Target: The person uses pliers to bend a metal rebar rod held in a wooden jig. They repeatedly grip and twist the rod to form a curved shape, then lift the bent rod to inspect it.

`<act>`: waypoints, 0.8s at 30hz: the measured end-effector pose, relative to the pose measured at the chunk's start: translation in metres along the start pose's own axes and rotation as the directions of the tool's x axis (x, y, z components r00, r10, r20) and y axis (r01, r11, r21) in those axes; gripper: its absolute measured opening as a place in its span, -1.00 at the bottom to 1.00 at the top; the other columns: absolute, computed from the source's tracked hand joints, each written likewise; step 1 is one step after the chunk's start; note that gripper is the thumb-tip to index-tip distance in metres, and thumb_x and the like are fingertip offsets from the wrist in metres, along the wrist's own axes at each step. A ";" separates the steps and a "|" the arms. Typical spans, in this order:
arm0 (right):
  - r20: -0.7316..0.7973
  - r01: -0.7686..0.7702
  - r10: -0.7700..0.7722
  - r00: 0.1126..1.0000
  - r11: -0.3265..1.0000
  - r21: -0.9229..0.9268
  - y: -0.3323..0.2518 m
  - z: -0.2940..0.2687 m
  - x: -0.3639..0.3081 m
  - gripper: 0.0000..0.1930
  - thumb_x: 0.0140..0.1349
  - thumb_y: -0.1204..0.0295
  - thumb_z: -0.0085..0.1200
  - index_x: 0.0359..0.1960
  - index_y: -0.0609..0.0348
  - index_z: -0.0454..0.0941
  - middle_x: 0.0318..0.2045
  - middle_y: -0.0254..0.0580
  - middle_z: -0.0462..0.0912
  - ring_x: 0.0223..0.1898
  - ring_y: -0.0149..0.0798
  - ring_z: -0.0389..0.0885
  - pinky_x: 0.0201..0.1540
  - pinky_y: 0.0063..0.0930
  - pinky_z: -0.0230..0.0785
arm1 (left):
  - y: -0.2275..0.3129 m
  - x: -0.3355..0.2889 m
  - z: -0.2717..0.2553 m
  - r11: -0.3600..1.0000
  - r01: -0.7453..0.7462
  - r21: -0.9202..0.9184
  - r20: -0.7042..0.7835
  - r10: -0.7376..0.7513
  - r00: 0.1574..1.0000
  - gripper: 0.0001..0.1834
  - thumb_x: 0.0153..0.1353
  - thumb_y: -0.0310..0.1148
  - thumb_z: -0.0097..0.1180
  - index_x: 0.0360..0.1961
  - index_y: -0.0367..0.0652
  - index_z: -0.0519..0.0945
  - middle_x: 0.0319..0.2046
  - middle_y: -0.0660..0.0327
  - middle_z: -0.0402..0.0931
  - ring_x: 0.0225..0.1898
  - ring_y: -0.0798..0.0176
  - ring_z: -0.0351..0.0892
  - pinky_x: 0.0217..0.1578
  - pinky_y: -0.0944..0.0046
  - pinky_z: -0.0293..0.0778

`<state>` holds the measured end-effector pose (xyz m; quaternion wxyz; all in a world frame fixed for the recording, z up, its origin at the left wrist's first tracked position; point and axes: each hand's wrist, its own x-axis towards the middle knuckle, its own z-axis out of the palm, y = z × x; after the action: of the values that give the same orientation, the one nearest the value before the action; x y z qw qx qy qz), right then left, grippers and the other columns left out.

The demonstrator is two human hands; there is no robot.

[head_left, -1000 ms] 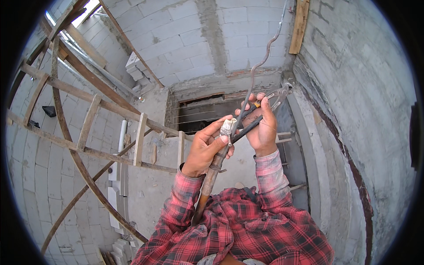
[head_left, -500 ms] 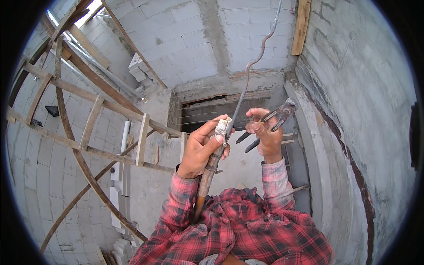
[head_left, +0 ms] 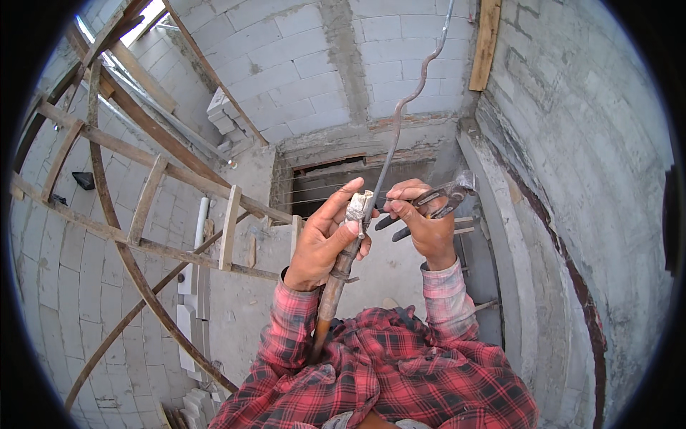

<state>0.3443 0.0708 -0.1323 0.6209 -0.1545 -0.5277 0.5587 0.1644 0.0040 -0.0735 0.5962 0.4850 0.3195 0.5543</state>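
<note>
My left hand (head_left: pixel 314 239) is closed around the top of a brown pole (head_left: pixel 331 297), with its thumb against the joint. A pale, chipped block (head_left: pixel 359 204) sits there beside a long grey metal rod (head_left: pixel 397 125), which rises away from me with bends in it. A wire tie (head_left: pixel 341 274) wraps the pole below the hand. My right hand (head_left: pixel 432 232) holds pincers (head_left: pixel 457 193) with dark handles, jaws pointing to the upper right. Its thumb and index finger are pinched close to the rod, apparently on a thin wire (head_left: pixel 379 209) that is hard to make out.
A wooden ladder (head_left: pixel 150 196) and crossing curved timbers (head_left: pixel 132 264) stand at the left. A rough block wall (head_left: pixel 593 143) rises on the right. Ahead is a recess (head_left: pixel 329 187) crossed by thin bars. Pale blocks (head_left: pixel 187 332) lie on the floor at lower left.
My right hand has moved left with the pincers, bringing its pinched fingertips closer to the rod. The left hand stays on the pole, its index finger raised a little higher.
</note>
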 end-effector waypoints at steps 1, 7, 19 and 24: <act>0.011 0.063 -0.063 0.998 0.997 -0.051 0.001 0.002 0.001 -0.85 0.23 0.60 0.27 -0.17 0.29 0.63 -0.12 -0.11 0.63 -0.23 -0.32 0.66 -0.20 -0.45 0.55 | 0.001 0.000 0.001 1.000 0.008 -0.007 0.010 -0.007 1.000 -0.32 0.37 -0.27 0.15 0.43 -0.25 0.20 -0.07 -0.01 0.52 -0.47 0.32 0.57 -0.48 0.39 0.49; 0.156 0.390 -0.357 0.921 0.829 -0.401 -0.013 0.007 0.007 -0.87 0.20 0.62 0.26 -0.22 0.24 0.65 -0.23 -0.09 0.69 -0.22 -0.23 0.72 -0.22 -0.43 0.60 | -0.001 0.001 -0.002 0.997 0.028 -0.065 0.056 -0.024 0.998 -0.32 0.36 -0.28 0.16 0.41 -0.22 0.20 -0.07 -0.02 0.52 -0.45 0.31 0.59 -0.48 0.38 0.51; 0.237 0.476 -0.416 0.878 0.707 -0.523 -0.016 0.005 0.010 -0.80 0.11 0.67 0.30 -0.22 0.23 0.67 -0.26 -0.08 0.70 -0.25 -0.19 0.74 -0.28 -0.42 0.60 | -0.009 -0.001 -0.002 1.000 -0.010 -0.018 -0.019 0.009 1.000 -0.42 0.35 -0.48 0.15 0.37 -0.29 0.31 -0.02 0.04 0.60 -0.34 0.31 0.64 -0.40 0.38 0.57; 0.263 0.478 -0.403 0.877 0.673 -0.564 -0.026 0.011 0.008 -0.75 0.06 0.69 0.30 -0.19 0.25 0.69 -0.29 -0.08 0.70 -0.30 -0.21 0.73 -0.32 -0.42 0.58 | -0.006 -0.007 0.005 0.991 -0.017 0.135 -0.100 0.031 0.995 -0.43 0.38 -0.52 0.11 0.39 -0.27 0.33 -0.04 0.10 0.56 -0.31 0.35 0.64 -0.38 0.41 0.59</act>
<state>0.3477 0.0649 -0.1032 0.6207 -0.1827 -0.7363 0.1980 0.1702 -0.0037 -0.0782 0.5387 0.4987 0.3800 0.5628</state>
